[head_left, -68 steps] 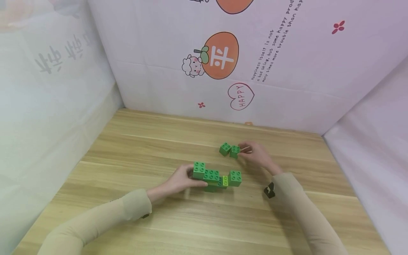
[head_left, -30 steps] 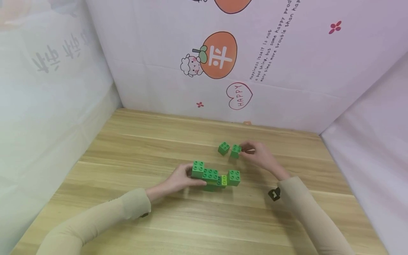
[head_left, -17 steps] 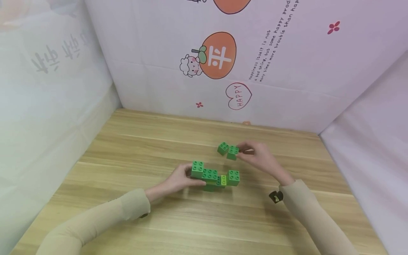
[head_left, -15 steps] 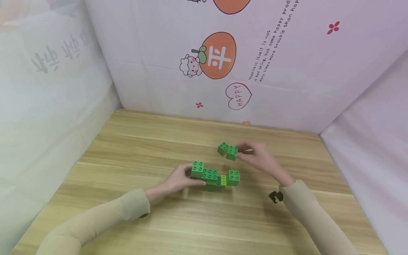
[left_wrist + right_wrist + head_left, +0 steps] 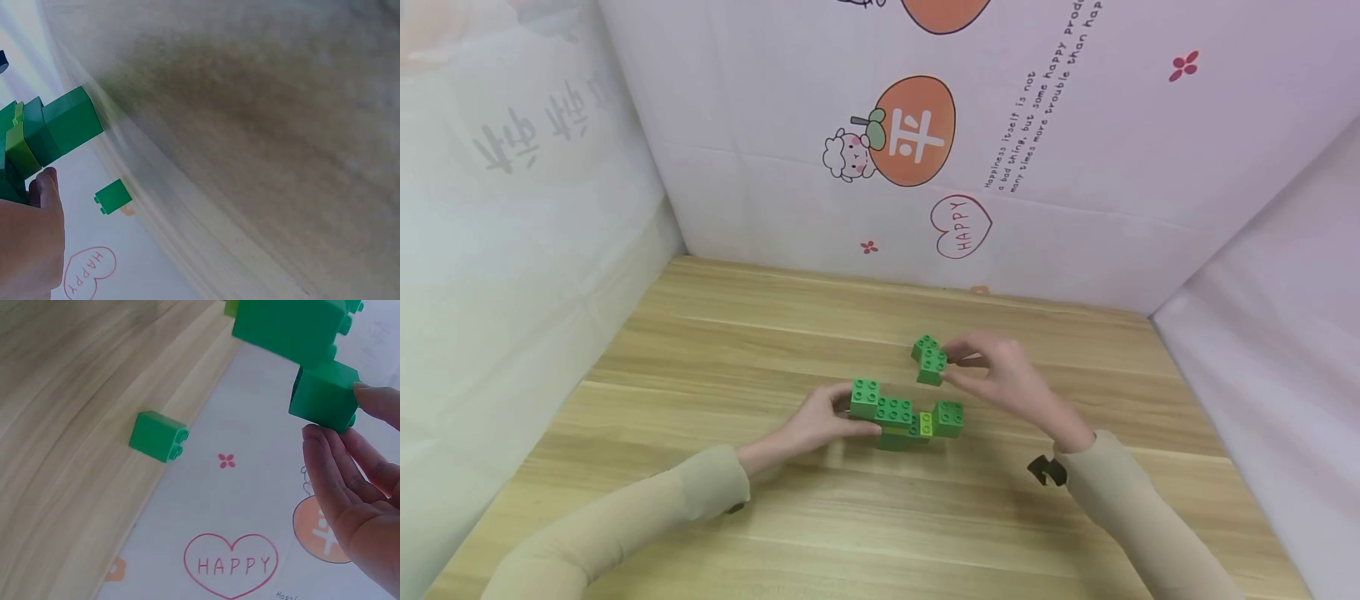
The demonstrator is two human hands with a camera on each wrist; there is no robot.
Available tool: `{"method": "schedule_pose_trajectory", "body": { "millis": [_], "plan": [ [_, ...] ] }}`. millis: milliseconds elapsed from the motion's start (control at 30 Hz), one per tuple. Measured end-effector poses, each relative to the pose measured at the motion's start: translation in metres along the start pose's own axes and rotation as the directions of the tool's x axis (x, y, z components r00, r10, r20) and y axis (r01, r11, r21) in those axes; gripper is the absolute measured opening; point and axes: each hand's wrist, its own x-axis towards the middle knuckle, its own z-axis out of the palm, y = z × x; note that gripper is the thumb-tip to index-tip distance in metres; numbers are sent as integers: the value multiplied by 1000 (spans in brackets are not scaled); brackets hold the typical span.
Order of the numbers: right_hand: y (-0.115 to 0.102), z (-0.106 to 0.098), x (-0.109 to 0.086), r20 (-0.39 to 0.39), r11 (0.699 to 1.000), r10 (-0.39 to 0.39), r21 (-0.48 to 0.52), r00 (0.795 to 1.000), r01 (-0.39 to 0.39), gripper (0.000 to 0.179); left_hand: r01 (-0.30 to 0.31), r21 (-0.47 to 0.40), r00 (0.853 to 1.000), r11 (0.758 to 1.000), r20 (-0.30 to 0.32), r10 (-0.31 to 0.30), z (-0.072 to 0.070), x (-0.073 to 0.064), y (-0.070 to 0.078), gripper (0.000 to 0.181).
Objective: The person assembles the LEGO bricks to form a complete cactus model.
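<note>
My left hand [image 5: 822, 423] grips the left end of an assembled green toy-brick piece [image 5: 895, 412]. The piece has a taller square brick at each end, a lower middle, and a lime-green brick [image 5: 927, 424] near its right side. Between thumb and fingertips, my right hand [image 5: 1003, 379] pinches a green four-stud brick [image 5: 325, 397]; the right wrist view shows it held off the table, close to the assembled piece. Another green four-stud brick [image 5: 153, 437] lies loose on the table, partly covered by the held brick in the head view.
The wood-grain table [image 5: 760, 333] is enclosed by white printed cloth walls [image 5: 760, 167] at the back and sides. A dark object [image 5: 1047, 471] shows beneath the right cuff.
My right hand has lifted its brick from beside the loose one and moved it left and nearer to me. My left hand and the assembled piece stay nearly still.
</note>
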Motion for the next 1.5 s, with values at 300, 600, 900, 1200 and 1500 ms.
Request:
{"method": "schedule_pose_trajectory", "body": {
  "millis": [300, 600, 900, 1200, 1500],
  "plan": [
    [-17, 4, -4, 10, 998, -62, 2, 998, 62, 26, 13, -15, 1000, 1000, 2, -13, -1, -1, 0, 60],
    [-27, 10, -6, 32, 994, -110, 6, 993, 110, 28, 26, -32, 1000, 999, -6, -26, -1, -2, 1, 62],
    [-31, 16, -6, 68, 991, -133, 5, 989, 133, 28, 19, -42, 1000, 999, -1, -20, -2, -1, 1, 61],
    [-34, 20, -5, 92, 993, -117, -7, 989, 118, 28, -5, -40, 1000, 999, 5, 5, -2, 0, -1, 57],
    [-34, 23, -5, 120, 994, -106, 2, 987, 107, 27, 0, -40, 1000, 999, -3, 0, -2, 0, -1, 56]
  ]
}}
